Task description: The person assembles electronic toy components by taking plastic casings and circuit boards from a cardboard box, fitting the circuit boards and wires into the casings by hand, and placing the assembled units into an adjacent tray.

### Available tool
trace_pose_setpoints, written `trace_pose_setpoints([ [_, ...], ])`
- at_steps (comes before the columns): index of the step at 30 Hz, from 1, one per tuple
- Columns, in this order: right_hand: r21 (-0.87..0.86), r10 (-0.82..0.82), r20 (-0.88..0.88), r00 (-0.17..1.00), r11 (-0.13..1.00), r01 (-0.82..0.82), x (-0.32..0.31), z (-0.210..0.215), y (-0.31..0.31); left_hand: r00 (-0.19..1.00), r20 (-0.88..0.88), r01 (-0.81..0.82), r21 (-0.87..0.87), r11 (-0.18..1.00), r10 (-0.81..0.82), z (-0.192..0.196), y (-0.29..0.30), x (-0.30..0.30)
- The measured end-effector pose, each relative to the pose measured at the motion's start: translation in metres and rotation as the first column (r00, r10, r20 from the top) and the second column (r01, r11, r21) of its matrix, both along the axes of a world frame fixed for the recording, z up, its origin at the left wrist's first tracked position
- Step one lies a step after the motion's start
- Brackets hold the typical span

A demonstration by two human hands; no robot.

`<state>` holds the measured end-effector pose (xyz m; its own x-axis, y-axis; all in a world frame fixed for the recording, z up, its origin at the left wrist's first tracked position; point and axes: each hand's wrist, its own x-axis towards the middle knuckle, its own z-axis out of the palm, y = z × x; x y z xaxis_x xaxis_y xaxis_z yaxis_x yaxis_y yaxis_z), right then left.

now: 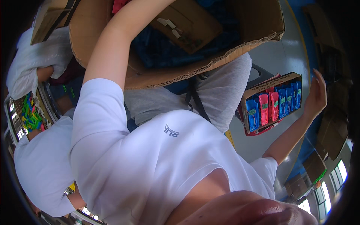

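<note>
My left arm reaches over a large open cardboard box, and its hand lies beyond the upper edge, out of sight. Dark blue pieces fill the box, too dim to name. On them lies a cardboard sheet with a few small white pieces. To the right, my right hand is raised with its fingers stretched out, holding nothing. It is beside a small carton where blue plastic pieces and red plastic pieces with green labels stand in a row.
The small carton rests on a red and grey support, partly hidden. At the left, two people in white shirts sit by a tray of green, yellow and blue pieces. More cardboard boxes stand along the right.
</note>
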<state>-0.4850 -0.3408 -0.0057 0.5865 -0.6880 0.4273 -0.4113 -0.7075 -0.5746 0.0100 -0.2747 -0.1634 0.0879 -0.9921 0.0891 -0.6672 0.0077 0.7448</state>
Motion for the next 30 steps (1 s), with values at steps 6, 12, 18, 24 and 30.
trace_pose_setpoints([
  [6, -0.229, 0.219, -0.077, 0.973, 0.946, -0.231, 0.141, 0.041, 0.011, 0.876, -0.359, -0.339, 0.018, 0.941, 0.323, 0.008, 0.034, -0.017],
  [12, -0.232, 0.53, -0.2, 0.824, 0.792, -0.565, 0.23, 0.064, 0.091, 0.846, -0.025, -0.517, -0.279, 0.809, 0.532, -0.021, 0.0, 0.005],
  [18, 0.214, 0.666, -0.46, 0.587, 0.725, -0.654, 0.268, 0.051, 0.105, 0.689, -0.342, -0.713, -0.165, 0.681, 0.639, -0.019, -0.002, 0.035],
  [24, 0.471, 0.525, -0.835, -0.164, 0.528, -0.707, 0.332, -0.054, 0.096, 0.691, -0.37, -0.557, 0.275, 0.783, 0.621, 0.076, 0.081, 0.022],
  [30, 0.507, 0.301, -0.862, -0.408, 0.47, -0.723, 0.396, -0.229, 0.11, 0.725, -0.442, -0.542, 0.106, 0.834, 0.528, 0.147, 0.182, 0.003],
])
